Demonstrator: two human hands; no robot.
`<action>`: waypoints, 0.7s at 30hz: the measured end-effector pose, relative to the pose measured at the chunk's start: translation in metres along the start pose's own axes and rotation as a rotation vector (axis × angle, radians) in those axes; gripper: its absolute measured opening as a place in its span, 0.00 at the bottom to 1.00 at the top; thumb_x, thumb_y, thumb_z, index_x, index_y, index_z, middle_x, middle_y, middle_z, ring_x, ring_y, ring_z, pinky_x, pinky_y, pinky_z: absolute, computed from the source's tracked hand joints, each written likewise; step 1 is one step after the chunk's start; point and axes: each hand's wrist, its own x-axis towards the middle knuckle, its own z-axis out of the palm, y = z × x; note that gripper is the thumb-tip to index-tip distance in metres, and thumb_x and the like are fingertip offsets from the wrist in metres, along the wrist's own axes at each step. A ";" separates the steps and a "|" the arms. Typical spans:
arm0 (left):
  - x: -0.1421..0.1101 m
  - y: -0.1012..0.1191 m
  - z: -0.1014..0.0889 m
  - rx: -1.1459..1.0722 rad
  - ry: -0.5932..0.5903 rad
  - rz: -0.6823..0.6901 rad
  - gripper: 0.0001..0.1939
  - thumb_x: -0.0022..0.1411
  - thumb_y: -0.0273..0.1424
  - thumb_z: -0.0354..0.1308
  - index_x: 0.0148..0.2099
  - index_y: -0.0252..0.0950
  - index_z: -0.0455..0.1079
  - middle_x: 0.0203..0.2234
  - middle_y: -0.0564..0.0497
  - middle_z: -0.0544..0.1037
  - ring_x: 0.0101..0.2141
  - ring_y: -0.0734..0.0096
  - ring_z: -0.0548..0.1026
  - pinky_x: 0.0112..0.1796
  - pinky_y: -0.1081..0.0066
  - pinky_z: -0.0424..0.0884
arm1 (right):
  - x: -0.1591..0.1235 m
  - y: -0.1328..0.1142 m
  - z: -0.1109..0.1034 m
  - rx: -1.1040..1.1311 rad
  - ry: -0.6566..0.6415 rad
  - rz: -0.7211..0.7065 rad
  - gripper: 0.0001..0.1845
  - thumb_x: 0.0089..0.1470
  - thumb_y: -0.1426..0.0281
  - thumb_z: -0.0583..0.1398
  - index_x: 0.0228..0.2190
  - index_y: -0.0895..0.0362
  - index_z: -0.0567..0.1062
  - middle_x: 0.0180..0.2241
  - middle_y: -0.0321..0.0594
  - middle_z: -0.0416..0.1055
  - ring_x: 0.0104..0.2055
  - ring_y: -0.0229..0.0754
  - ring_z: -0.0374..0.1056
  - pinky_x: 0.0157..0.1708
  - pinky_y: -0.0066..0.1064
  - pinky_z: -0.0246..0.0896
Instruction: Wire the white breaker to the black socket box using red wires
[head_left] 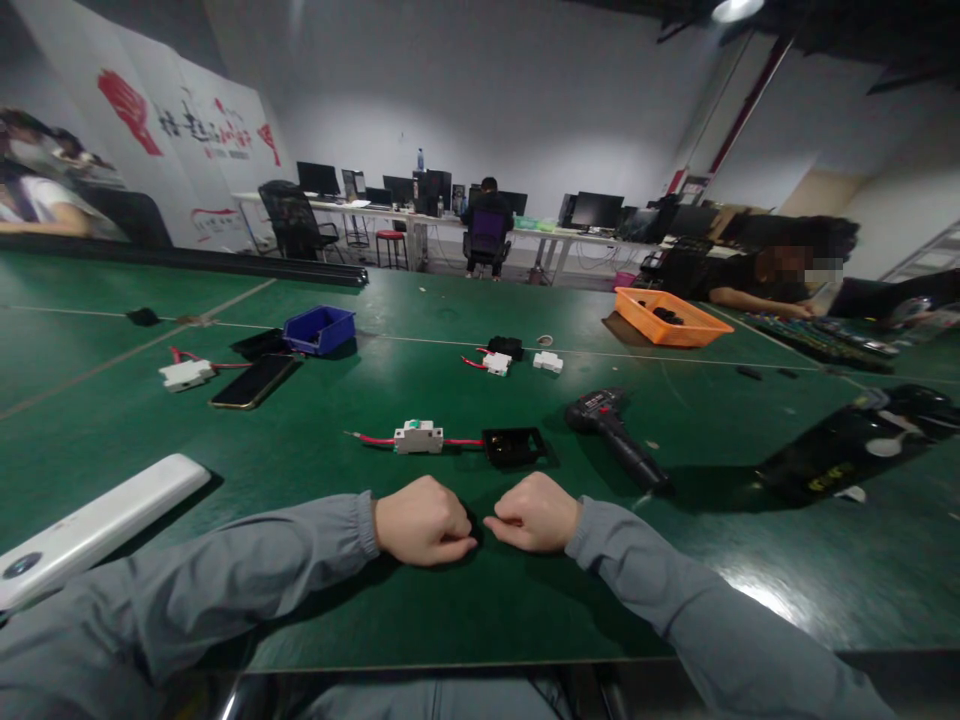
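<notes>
My left hand [425, 522] rests on the green table [315, 620] in a loose fist, with nothing visible in it. Close beside it, not touching, my right hand [534, 514] is curled the same way. Just beyond the left hand lies a white circuit breaker [418, 437] with a teal switch and red wires on both sides. Its right wire [463, 442] leads to an open black plastic box [514, 447], just past my right hand. Farther right, a black power screwdriver [619, 436] lies on its side.
Left are a white oblong device [105, 520], a phone [256, 382], another breaker [186, 374] and a blue bin [320, 331]. Ahead sit small white breakers [496, 364]. An orange tray [671, 320] and a black bottle [847, 448] are at right. A co-worker [780, 280] sits beyond.
</notes>
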 end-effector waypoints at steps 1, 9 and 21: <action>0.000 0.000 0.000 -0.001 -0.001 -0.001 0.17 0.65 0.34 0.53 0.24 0.38 0.66 0.20 0.53 0.74 0.24 0.74 0.71 0.26 0.69 0.58 | 0.000 0.000 0.000 0.006 0.002 0.000 0.24 0.60 0.64 0.56 0.15 0.57 0.64 0.15 0.33 0.65 0.18 0.33 0.55 0.22 0.32 0.36; 0.000 0.000 0.000 0.008 -0.030 -0.010 0.16 0.66 0.34 0.52 0.24 0.38 0.66 0.21 0.53 0.75 0.24 0.74 0.72 0.26 0.69 0.58 | 0.000 0.001 -0.001 0.032 -0.003 0.014 0.22 0.59 0.66 0.56 0.15 0.57 0.63 0.15 0.32 0.64 0.18 0.33 0.54 0.22 0.31 0.38; 0.000 0.000 0.000 0.005 -0.007 0.004 0.17 0.66 0.34 0.52 0.24 0.37 0.66 0.20 0.53 0.75 0.24 0.74 0.72 0.26 0.69 0.57 | 0.000 0.002 -0.001 0.036 -0.012 0.025 0.22 0.60 0.65 0.55 0.16 0.56 0.61 0.16 0.32 0.64 0.19 0.33 0.54 0.23 0.30 0.38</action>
